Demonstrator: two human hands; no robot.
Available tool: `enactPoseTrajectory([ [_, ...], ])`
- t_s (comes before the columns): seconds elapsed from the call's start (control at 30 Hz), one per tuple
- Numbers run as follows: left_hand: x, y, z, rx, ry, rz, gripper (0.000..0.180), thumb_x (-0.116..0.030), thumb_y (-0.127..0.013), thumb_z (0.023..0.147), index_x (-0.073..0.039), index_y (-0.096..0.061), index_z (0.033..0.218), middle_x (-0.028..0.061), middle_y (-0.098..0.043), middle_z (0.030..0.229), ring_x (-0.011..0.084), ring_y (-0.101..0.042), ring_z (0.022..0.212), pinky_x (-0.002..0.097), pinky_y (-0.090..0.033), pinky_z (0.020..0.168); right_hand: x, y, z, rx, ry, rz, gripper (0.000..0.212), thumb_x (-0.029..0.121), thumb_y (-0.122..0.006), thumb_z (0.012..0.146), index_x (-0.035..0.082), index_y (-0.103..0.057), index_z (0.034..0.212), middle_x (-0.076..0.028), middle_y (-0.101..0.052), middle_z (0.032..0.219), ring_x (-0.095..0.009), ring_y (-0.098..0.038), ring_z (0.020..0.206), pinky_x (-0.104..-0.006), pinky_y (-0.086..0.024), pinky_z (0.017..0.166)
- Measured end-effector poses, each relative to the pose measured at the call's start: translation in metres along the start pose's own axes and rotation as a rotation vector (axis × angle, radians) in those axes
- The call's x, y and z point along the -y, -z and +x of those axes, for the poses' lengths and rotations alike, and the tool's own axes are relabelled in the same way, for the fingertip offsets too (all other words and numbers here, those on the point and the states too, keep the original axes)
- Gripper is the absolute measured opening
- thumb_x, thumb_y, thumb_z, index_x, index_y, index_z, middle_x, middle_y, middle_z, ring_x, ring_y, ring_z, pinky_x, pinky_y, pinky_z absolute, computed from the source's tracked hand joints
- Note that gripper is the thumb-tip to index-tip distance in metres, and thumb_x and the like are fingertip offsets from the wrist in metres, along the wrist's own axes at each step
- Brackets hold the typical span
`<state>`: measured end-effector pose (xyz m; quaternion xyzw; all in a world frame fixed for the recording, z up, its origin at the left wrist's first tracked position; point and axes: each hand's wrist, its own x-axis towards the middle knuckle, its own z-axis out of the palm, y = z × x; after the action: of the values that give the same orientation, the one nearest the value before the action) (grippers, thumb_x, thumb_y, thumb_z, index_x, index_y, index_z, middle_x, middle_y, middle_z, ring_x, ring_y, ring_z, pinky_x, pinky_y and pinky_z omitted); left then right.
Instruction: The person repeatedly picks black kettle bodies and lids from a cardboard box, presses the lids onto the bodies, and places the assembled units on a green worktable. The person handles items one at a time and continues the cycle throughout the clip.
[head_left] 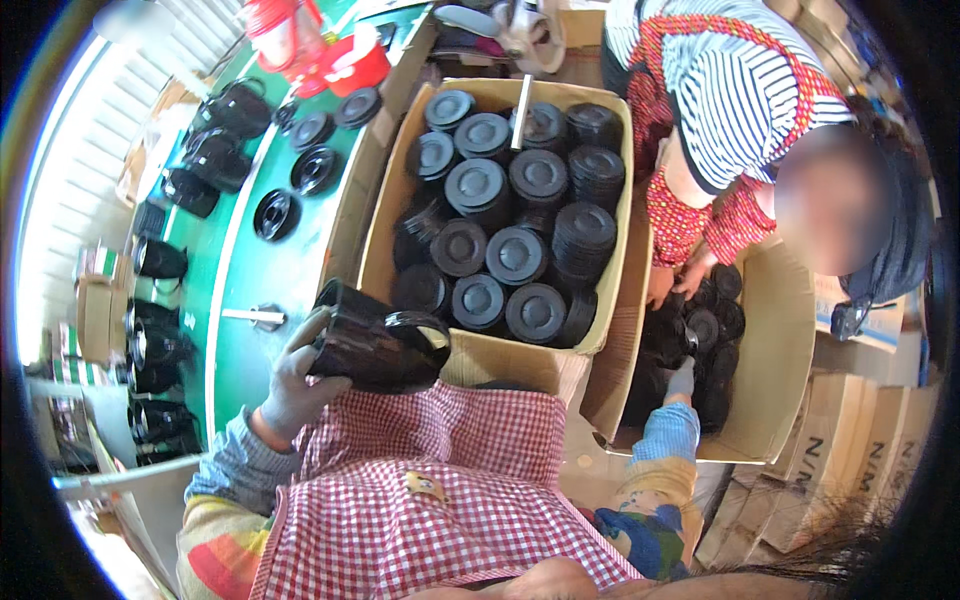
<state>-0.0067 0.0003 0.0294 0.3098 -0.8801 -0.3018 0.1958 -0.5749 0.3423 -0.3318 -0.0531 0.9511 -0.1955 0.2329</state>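
My left hand [300, 380], in a grey glove, grips a glossy black jug [365, 345] with a looped handle, tilted on its side above my lap. My right hand [681, 380], also gloved, reaches down into the cardboard box [775, 370] on the right. Its fingers are lost among dark round lids [703, 327] there, beside a shiny black piece. Between my arms stands a larger open carton [385, 240] filled with stacks of black round lids [476, 185].
Across the right box, a co-worker's hands [675, 285] reach into it too. On the left, a green table [235, 370] holds loose lids [316, 170], several black jugs [215, 158] and a red container [355, 65]. Flattened cartons [825, 430] stand at lower right.
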Motion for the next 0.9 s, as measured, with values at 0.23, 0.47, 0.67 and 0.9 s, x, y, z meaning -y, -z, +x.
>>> enactPoseTrajectory([
  [0.23,-0.003,0.008,-0.008,0.090,-0.412,0.102,0.039,-0.015,-0.090,0.057,0.001,-0.059,0.075,0.0254,-0.056,0.136,0.0483,-0.051,0.130,0.0561,-0.044,0.102,-0.038,0.079,-0.052,-0.442,0.001,0.479,0.056,0.017,-0.084,0.075,0.009,-0.061,0.125,-0.018,-0.070,0.121,-0.034,-0.069,0.107,-0.0460,-0.051,0.097],
  [0.47,-0.028,0.022,-0.031,0.312,-0.676,0.238,0.032,-0.019,-0.085,0.054,-0.001,-0.067,0.073,0.0186,-0.055,0.139,0.0431,-0.049,0.134,0.0576,-0.041,0.108,0.054,0.160,-0.127,-0.740,-0.147,0.724,0.060,0.010,-0.075,0.073,-0.009,-0.053,0.125,-0.024,-0.066,0.124,-0.029,-0.065,0.116,-0.0351,-0.047,0.102],
  [0.67,-0.033,0.013,-0.061,0.515,-0.805,0.166,0.023,-0.019,-0.077,0.065,-0.005,-0.071,0.081,0.0154,-0.054,0.139,0.0392,-0.050,0.131,0.0539,-0.043,0.107,0.075,0.190,-0.128,-0.694,0.066,1.322,0.068,-0.004,-0.080,0.066,-0.005,-0.055,0.130,-0.017,-0.067,0.122,-0.033,-0.068,0.103,-0.0494,-0.055,0.089],
  [0.9,-0.033,-0.014,-0.071,0.460,-0.825,0.091,0.028,-0.022,-0.077,0.072,-0.009,-0.077,0.097,0.0110,-0.058,0.137,0.0332,-0.049,0.134,0.0491,-0.044,0.108,0.239,0.096,-0.224,0.331,0.470,1.392,0.042,-0.005,-0.067,0.077,0.006,-0.061,0.117,-0.009,-0.070,0.102,-0.024,-0.070,0.082,-0.0356,-0.060,0.071],
])
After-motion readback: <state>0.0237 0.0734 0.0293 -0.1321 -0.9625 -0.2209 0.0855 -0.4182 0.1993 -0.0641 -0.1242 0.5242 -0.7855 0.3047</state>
